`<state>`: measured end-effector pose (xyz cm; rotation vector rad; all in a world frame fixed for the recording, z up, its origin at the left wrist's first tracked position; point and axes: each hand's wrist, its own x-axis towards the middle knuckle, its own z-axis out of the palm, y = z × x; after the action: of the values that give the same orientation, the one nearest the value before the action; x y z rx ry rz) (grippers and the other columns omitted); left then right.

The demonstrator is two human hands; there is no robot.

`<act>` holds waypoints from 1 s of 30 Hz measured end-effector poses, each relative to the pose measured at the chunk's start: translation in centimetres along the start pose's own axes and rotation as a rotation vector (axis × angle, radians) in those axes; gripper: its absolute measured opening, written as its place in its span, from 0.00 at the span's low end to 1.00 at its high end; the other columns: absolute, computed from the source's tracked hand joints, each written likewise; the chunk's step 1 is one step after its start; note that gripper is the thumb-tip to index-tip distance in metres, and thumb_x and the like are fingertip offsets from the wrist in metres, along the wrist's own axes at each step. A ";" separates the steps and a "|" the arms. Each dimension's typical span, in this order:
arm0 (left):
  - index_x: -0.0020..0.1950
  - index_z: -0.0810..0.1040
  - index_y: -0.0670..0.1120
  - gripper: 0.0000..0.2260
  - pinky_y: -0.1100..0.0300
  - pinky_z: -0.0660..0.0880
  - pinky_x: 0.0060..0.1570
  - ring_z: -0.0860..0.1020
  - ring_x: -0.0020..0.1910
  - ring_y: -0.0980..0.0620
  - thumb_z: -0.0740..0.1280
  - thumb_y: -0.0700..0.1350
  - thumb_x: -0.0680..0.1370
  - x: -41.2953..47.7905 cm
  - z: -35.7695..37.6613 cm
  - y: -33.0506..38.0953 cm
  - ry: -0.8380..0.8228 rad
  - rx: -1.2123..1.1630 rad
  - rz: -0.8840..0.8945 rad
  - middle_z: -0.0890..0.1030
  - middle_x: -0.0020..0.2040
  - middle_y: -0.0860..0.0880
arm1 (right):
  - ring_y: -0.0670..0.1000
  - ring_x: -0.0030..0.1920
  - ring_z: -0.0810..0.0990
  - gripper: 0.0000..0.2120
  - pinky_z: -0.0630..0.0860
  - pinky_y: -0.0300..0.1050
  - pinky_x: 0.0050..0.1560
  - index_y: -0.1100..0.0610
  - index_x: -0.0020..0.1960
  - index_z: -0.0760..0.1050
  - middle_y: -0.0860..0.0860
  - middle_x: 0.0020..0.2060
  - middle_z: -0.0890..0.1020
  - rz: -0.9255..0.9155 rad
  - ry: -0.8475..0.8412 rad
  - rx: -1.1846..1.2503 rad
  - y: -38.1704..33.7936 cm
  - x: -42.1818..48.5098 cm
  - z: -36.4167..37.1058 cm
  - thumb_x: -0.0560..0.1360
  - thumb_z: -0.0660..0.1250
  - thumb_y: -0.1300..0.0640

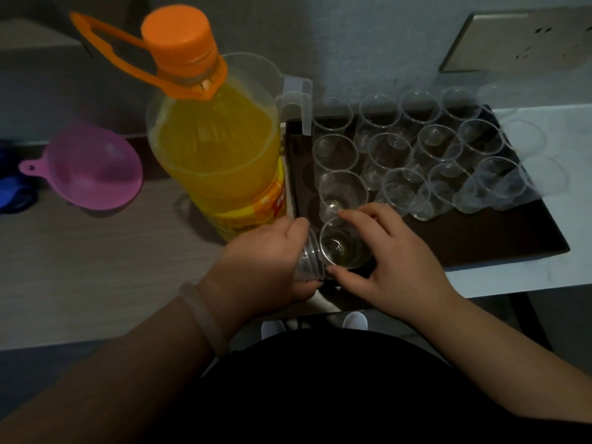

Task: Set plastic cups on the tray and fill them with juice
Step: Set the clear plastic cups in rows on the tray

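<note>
- Dim light falls on a grey wall and two surfaces side by side: a wood-grain tabletop (96, 261) on the left and a white table (544, 274) on the right.
- A dark brown rectangular tray (499, 232) lies on the white table, its left edge next to the wood-grain top.
- Clear plastic cups (439, 145) stand upright in rows across the far and middle parts of the tray, rims close together.
- The left hand (266, 261), with a pale bracelet (205, 315) on its wrist, grips a nested stack of clear cups (309, 261), tilted with the open end toward the right.
- The right hand (394, 261) holds a single clear cup (344, 245) between curled thumb and fingers at the near left corner of the tray, just beside the stack's mouth. Whether its base rests on the tray cannot be told.
- A large plastic bottle of yellow juice (214, 149), with an orange cap and orange carry handle, stands on the wood-grain top just left of the tray, cap on.
- A clear plastic measuring jug (288, 91) stands behind the bottle, partly hidden by it.
- A pink plastic funnel (96, 174) lies farther left, well apart from the tray, and something blue (12, 187) sits at the left edge.
- A grey wall socket plate (519, 36) is at the far right.
</note>
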<state>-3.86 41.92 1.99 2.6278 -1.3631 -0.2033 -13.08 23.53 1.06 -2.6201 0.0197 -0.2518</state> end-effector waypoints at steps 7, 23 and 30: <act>0.57 0.76 0.39 0.33 0.54 0.77 0.29 0.80 0.37 0.44 0.60 0.64 0.65 -0.1 -0.2 -0.2 0.057 0.005 0.015 0.80 0.46 0.44 | 0.51 0.50 0.78 0.33 0.79 0.43 0.41 0.51 0.68 0.69 0.51 0.59 0.72 0.013 -0.010 -0.074 -0.2 0.3 -0.2 0.68 0.65 0.37; 0.58 0.76 0.43 0.29 0.53 0.77 0.35 0.79 0.41 0.45 0.63 0.62 0.67 -1.6 -2.9 0.5 0.133 0.074 0.062 0.80 0.48 0.46 | 0.50 0.55 0.76 0.26 0.69 0.40 0.58 0.58 0.64 0.74 0.50 0.55 0.79 -0.134 0.047 0.053 -2.8 0.7 -2.9 0.74 0.64 0.41; 0.62 0.74 0.39 0.33 0.49 0.78 0.40 0.79 0.48 0.43 0.57 0.66 0.72 -2.4 -3.7 0.9 0.146 0.003 0.101 0.79 0.54 0.44 | 0.46 0.63 0.72 0.36 0.69 0.46 0.63 0.53 0.73 0.65 0.48 0.63 0.75 -0.150 -0.186 0.188 -3.0 0.7 -2.3 0.71 0.65 0.36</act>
<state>-5.21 43.70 5.92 2.5121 -1.4412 0.0045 -12.93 25.01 4.57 -2.4489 -0.2531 -0.0571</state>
